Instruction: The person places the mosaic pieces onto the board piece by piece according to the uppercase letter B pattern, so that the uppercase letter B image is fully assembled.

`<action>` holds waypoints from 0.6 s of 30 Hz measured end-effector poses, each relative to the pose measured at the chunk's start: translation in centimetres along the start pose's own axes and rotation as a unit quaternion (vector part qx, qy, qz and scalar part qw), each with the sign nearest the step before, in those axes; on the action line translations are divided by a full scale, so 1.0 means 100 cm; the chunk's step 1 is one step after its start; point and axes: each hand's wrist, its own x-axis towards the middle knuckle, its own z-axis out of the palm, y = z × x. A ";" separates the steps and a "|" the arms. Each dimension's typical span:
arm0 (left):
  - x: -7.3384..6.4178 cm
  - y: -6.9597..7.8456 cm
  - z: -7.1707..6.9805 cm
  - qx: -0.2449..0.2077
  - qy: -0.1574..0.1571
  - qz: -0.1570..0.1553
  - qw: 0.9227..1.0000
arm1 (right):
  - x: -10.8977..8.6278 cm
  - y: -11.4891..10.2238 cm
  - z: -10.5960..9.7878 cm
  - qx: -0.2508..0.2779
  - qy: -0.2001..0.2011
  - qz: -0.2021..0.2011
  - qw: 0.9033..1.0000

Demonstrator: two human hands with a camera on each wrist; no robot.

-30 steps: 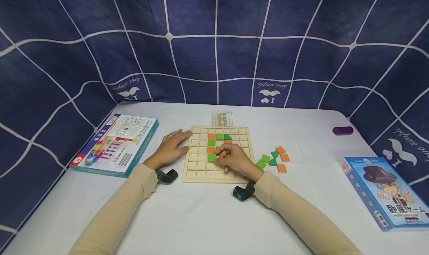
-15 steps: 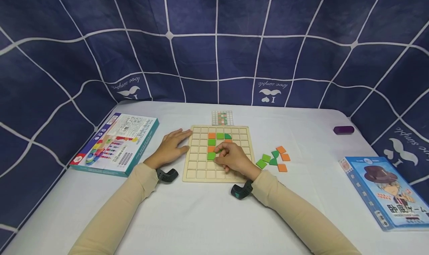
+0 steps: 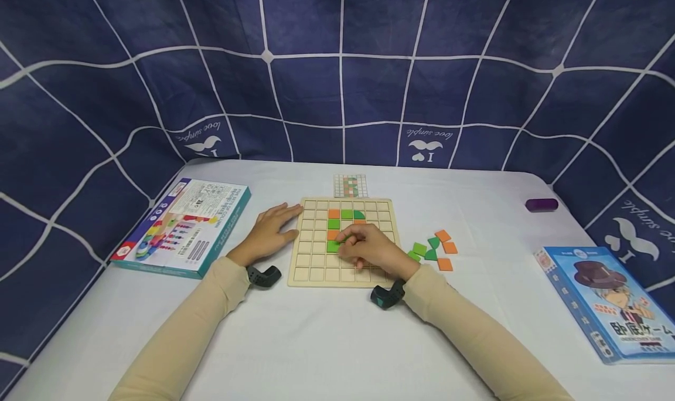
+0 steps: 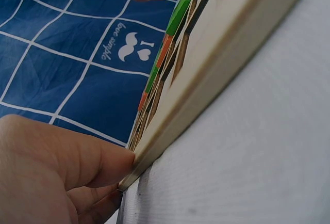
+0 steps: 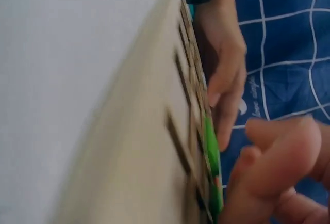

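The light wooden grid board [image 3: 310,275] lies flat, with several orange and green tiles set in its upper middle cells. My left hand [image 3: 269,228] rests at the board's left edge, fingers extended and thumb [image 4: 111,164] against the rim. My right hand [image 3: 375,250] is over the middle of the board with its fingers curled. Its fingertips are right at a green square tile [image 3: 332,247], the lowest one in the left column of tiles. I cannot tell whether they pinch it. Above it sit an orange tile [image 3: 333,235] and another green tile [image 3: 334,224].
Loose orange and green tiles [image 3: 432,252] lie right of the board. A small pattern card [image 3: 350,186] is beyond its far edge. A boxed toy [image 3: 184,228] stands left, a blue game box [image 3: 606,301] right, and a purple cylinder [image 3: 541,204] far right. A blue cloth hangs behind.
My right hand has stayed by the lowest green tile, its wrist shifting slightly right since half a second ago. My left hand has kept its place at the board's edge.
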 end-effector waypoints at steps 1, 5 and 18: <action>0.000 0.000 0.000 0.000 0.001 0.001 1.000 | -0.001 -0.001 -0.002 -0.001 -0.007 -0.003 1.000; 0.000 0.000 0.000 -0.002 0.002 0.003 1.000 | -0.004 -0.005 -0.012 -0.010 -0.029 -0.023 0.999; 0.001 -0.001 0.000 -0.001 0.003 0.005 1.000 | -0.019 0.000 -0.057 -0.022 -0.016 -0.009 1.000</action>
